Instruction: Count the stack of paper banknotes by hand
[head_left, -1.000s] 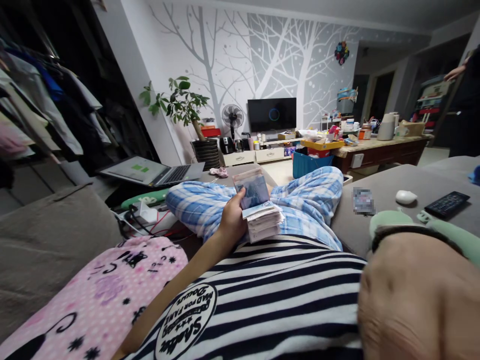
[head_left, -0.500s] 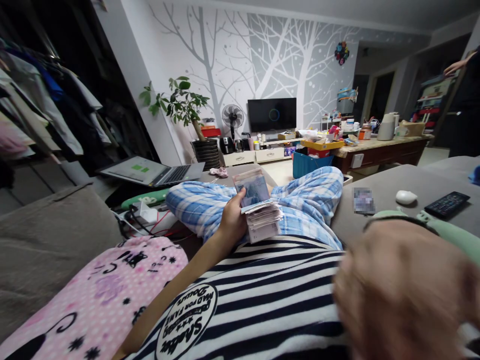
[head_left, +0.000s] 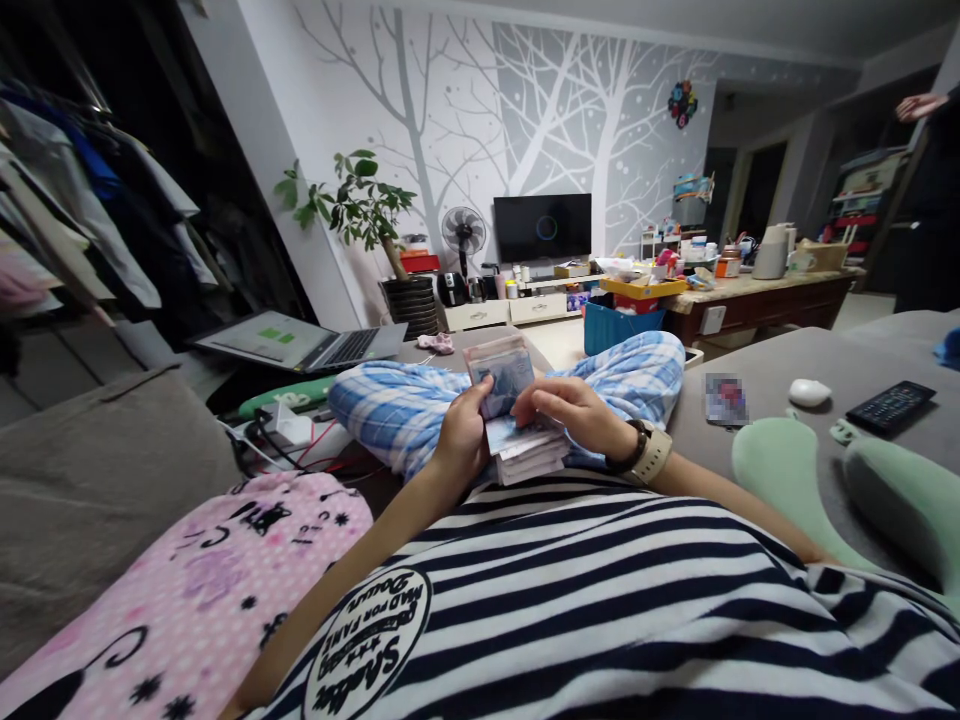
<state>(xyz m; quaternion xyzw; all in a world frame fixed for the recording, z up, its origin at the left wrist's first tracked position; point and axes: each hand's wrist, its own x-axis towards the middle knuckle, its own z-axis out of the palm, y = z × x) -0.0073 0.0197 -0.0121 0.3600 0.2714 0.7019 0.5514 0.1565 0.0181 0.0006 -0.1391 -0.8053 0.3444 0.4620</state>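
Note:
A thick folded stack of banknotes [head_left: 531, 458] is held above my lap. My left hand [head_left: 461, 430] is closed round its left side, thumb pressed on the face of the upper notes. The lower ends of the notes fan out in layers toward my striped shirt. From the right, my right hand [head_left: 579, 408] reaches over the stack, its fingers curled and pinched on a banknote near the fold. A watch with a pale strap [head_left: 651, 455] is on that wrist. My fingers hide part of the notes.
On the sofa to my right lie a blurred-out small item [head_left: 725, 399], a white mouse-like object [head_left: 809, 392], a remote control [head_left: 890, 408] and a green neck-pillow-like thing [head_left: 780, 480]. An open laptop [head_left: 300, 343] sits at left. Another person's hand [head_left: 921, 107] shows far right.
My right hand has come down from close to the camera at lower right to the banknotes. My left hand keeps holding the stack. The other person's hand at far right has shifted slightly.

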